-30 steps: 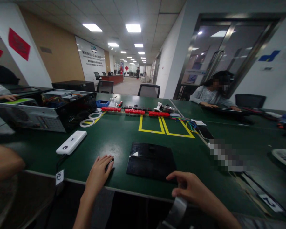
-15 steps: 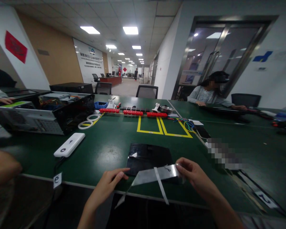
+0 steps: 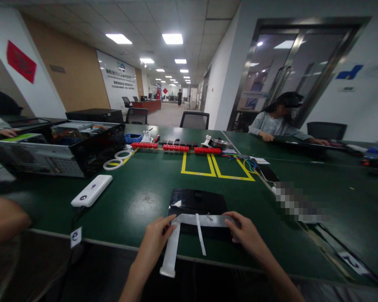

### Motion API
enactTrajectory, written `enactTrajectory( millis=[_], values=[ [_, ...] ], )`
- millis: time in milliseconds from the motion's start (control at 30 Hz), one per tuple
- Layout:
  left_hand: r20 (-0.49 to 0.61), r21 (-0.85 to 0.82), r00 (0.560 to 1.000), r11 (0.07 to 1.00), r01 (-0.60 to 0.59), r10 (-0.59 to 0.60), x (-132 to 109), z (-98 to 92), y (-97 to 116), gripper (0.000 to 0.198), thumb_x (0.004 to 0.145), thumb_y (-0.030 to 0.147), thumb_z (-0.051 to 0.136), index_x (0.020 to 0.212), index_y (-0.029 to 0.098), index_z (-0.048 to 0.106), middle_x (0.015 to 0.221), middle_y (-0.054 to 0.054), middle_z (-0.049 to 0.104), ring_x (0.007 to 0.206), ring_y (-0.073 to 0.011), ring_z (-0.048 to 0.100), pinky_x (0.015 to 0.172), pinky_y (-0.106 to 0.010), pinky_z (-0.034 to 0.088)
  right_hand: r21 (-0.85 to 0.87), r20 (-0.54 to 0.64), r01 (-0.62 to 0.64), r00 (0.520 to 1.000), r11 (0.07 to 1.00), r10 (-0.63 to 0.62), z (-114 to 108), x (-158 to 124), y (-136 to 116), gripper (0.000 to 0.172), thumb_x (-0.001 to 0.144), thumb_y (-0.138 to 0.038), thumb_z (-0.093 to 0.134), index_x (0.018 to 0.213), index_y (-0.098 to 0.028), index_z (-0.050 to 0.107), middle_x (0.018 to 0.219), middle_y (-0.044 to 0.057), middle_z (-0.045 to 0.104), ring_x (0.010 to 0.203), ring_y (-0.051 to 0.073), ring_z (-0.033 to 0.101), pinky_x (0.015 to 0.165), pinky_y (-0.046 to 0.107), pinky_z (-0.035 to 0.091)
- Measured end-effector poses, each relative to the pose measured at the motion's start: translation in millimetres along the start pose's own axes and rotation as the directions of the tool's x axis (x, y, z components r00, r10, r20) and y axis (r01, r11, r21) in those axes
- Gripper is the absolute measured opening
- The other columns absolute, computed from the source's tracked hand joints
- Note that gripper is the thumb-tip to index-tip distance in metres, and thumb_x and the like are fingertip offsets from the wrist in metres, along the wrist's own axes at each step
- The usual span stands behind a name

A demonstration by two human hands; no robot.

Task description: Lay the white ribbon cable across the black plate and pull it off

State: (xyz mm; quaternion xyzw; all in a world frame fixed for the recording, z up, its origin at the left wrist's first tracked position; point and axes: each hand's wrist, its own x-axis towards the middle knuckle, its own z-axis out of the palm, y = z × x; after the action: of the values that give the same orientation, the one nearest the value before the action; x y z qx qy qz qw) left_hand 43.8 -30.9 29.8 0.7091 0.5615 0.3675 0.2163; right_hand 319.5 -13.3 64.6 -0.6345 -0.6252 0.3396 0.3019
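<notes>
A flat grey ribbon cable (image 3: 187, 219) stretches between my hands above a black panel (image 3: 189, 201) on the table. My left hand (image 3: 156, 237) pinches it at a fold. From that fold the cable's striped end hangs past the table edge, tipped with a pale connector (image 3: 167, 272). My right hand (image 3: 244, 230) holds the other end between thumb and fingers. A narrow white strip (image 3: 200, 237) crosses the cable and dangles in front. On the panel's left side a small whitish patch (image 3: 177, 204) shows.
An open computer case (image 3: 94, 147) stands at left, near two white tape rings (image 3: 112, 164) and a white power bank (image 3: 93, 191). Red strips (image 3: 176, 147) line the back, beyond yellow tape outlines (image 3: 198, 174). A phone (image 3: 269, 173) lies right. A co-worker (image 3: 280, 121) sits across.
My left hand has moved right and up and now pinches the cable, whose end hangs flat-on. The right hand has shifted slightly left, and the white strip has swung left.
</notes>
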Motion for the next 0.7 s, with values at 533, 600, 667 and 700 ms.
enactTrajectory(
  millis=[533, 600, 667, 700],
  values=[
    [0.139, 0.440, 0.892, 0.780, -0.444, 0.430, -2, 30.9, 36, 0.037, 0.088, 0.032, 0.050, 0.123, 0.020, 0.052, 0.126, -0.007, 0.057, 0.117, -0.0264, 0.049, 0.102, -0.050, 0.033, -0.239, -0.058, 0.162, 0.982, 0.958, -0.181, 7, 7, 7, 0.033, 0.078, -0.029, 0.044, 0.097, -0.016, 0.068, 0.100, 0.008, 0.068, 0.096, 0.022, 0.061, 0.086, 0.034, 0.045],
    [0.196, 0.422, 0.885, 0.779, -0.464, 0.421, -3, 39.0, 39, 0.045, 0.087, 0.039, 0.050, 0.127, 0.019, 0.048, 0.130, -0.008, 0.054, 0.122, -0.0281, 0.044, 0.103, -0.053, 0.030, -0.245, -0.064, 0.168, 0.980, 0.955, -0.189, 9, 8, 11, 0.034, 0.078, -0.029, 0.043, 0.097, -0.015, 0.068, 0.100, 0.009, 0.068, 0.095, 0.022, 0.061, 0.086, 0.034, 0.045],
    [0.231, 0.416, 0.889, 0.786, -0.457, 0.395, -3, 43.0, 40, 0.050, 0.086, 0.045, 0.049, 0.129, 0.020, 0.046, 0.130, -0.009, 0.053, 0.125, -0.0290, 0.041, 0.103, -0.056, 0.028, -0.253, -0.073, 0.172, 0.978, 0.952, -0.196, 10, 9, 14, 0.034, 0.079, -0.029, 0.043, 0.097, -0.015, 0.067, 0.099, 0.010, 0.068, 0.094, 0.022, 0.061, 0.085, 0.034, 0.045],
    [0.247, 0.410, 0.890, 0.791, -0.455, 0.384, -4, 43.6, 40, 0.052, 0.086, 0.046, 0.048, 0.130, 0.020, 0.045, 0.131, -0.009, 0.052, 0.126, -0.0292, 0.040, 0.103, -0.057, 0.027, -0.256, -0.078, 0.177, 0.976, 0.950, -0.203, 11, 9, 15, 0.034, 0.079, -0.030, 0.043, 0.097, -0.015, 0.067, 0.099, 0.010, 0.068, 0.093, 0.022, 0.061, 0.084, 0.033, 0.045]
  ],
)
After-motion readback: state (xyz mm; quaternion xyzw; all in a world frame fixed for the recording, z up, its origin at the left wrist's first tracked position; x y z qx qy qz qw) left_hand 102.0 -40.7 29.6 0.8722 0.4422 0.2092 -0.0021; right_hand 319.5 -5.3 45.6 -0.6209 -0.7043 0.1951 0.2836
